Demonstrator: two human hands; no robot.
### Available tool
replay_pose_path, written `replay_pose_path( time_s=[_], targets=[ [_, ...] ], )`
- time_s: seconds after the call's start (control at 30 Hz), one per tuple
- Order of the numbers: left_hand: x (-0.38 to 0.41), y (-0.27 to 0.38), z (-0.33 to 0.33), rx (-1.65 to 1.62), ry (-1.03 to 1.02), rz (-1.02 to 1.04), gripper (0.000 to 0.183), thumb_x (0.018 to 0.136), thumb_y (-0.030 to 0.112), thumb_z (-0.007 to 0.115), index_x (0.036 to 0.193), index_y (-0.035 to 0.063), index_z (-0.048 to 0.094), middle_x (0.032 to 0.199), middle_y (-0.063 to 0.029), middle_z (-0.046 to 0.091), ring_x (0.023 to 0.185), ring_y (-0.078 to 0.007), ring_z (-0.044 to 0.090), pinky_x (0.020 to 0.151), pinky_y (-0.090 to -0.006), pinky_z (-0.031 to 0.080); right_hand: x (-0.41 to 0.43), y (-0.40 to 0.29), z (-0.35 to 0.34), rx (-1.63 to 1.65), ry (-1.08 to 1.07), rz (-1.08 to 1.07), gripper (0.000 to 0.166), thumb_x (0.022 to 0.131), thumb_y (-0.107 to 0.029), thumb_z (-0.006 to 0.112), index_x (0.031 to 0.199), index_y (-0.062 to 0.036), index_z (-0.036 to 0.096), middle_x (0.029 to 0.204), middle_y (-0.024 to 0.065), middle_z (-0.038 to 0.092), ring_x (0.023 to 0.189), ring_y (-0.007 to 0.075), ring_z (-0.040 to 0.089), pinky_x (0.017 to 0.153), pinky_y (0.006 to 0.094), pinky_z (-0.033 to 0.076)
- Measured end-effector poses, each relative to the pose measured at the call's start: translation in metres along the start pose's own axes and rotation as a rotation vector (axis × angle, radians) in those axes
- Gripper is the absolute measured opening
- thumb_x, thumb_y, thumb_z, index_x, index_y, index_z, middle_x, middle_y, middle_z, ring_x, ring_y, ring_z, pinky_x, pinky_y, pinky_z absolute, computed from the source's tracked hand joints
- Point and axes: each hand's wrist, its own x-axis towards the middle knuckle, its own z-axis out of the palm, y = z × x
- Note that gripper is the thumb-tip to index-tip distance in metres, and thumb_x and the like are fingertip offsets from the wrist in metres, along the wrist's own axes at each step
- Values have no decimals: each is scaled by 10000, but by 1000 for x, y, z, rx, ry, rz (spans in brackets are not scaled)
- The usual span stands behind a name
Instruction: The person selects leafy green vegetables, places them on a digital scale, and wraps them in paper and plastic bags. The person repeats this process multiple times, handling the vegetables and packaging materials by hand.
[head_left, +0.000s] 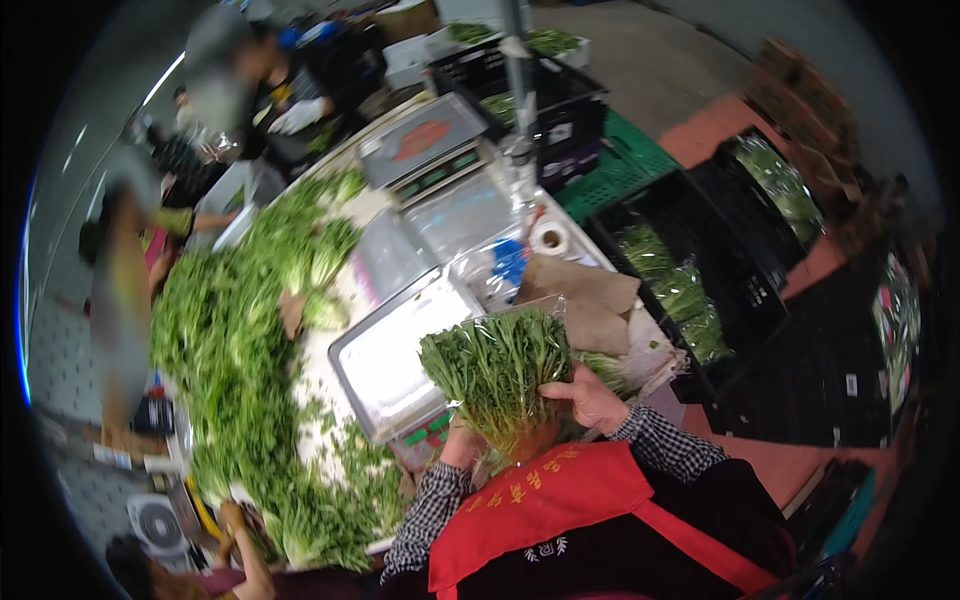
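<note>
A clear plastic bag of leafy greens (499, 375) is held up in front of my red apron, its leaves towards the scales and its stems towards me. My right hand (589, 397) grips the bag's right side, thumb across the front. My left hand (463, 444) is at its lower left, fingers mostly hidden behind the bag. Just beyond it lies a scale with a pale metal pan (409, 352). Flat clear plastic bags (469, 210) and brown paper (585, 292) lie farther up the table.
Loose greens (240, 375) are heaped along the table's left side. A second scale (424, 142) stands at the far end, near a paper roll (551, 237). Black crates (750, 277) with bagged greens stand at the right, beside a green crate (622, 161). Other people work at the left and far side.
</note>
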Motion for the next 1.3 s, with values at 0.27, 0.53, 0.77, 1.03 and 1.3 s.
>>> replay_pose_path(
  time_s=[0.27, 0.53, 0.77, 1.03, 1.3],
  targets=[
    [43, 10, 74, 195, -127, -240, 622, 1087, 577, 311, 1125, 30, 604, 1023, -147, 695, 904, -261, 662, 860, -404, 528, -38, -66, -175, 305, 480, -324, 485, 826, 68, 696, 1300, 29, 599, 1306, 167, 614, 1166, 280, 630, 1012, 384, 522],
    [63, -18, 68, 324, -89, -322, 501, 1107, 423, 403, 1203, -29, 595, 1034, -150, 700, 911, -242, 665, 864, -388, 543, -63, -123, -356, -39, 987, -560, 441, 857, 59, 705, 1284, 27, 604, 1191, 99, 688, 1073, 214, 662, 928, 353, 524],
    [53, -42, 51, 290, 83, -439, 359, 1090, 315, 501, 1222, -6, 593, 1075, -155, 713, 961, -281, 700, 890, -420, 558, 20, -190, -434, -1275, 709, -74, 513, 821, 14, 681, 1325, 40, 586, 1206, 194, 690, 1134, 321, 652, 971, 418, 521],
    [42, -63, 10, 70, 114, -397, 350, 1079, 285, 520, 1239, -13, 611, 1115, -185, 716, 997, -303, 706, 931, -429, 558, 180, -204, -469, -2043, 326, 451, 532, 977, -10, 552, 1500, -84, 489, 1512, 162, 496, 1395, 359, 461, 1157, 577, 362],
    [46, -54, 22, 224, 248, -458, 361, 1087, 289, 502, 1236, -27, 593, 1129, -171, 708, 1011, -283, 696, 953, -406, 548, 202, -91, -461, -1585, 465, 782, 587, 1044, -162, 560, 1584, -118, 335, 1689, 188, 137, 1525, 447, 195, 1210, 681, 262]
  ],
)
